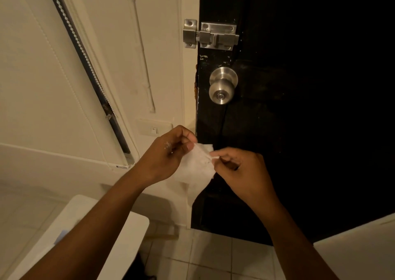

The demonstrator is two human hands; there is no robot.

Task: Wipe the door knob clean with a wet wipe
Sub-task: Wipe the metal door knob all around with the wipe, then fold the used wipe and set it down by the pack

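Observation:
A round silver door knob (222, 87) sticks out of the black door (299, 108) near its left edge. Below it, both hands hold a white wet wipe (197, 168) that hangs down between them. My left hand (168, 153) pinches the wipe's upper left edge. My right hand (239, 168) pinches its upper right edge. The wipe is a hand's length below the knob and does not touch it.
A silver slide bolt (210, 35) is fixed above the knob, bridging the door and the cream frame (189, 87). A light switch (154, 128) sits on the wall to the left. A white surface (119, 226) lies lower left, another white panel (359, 249) lower right, tiled floor (213, 258) below.

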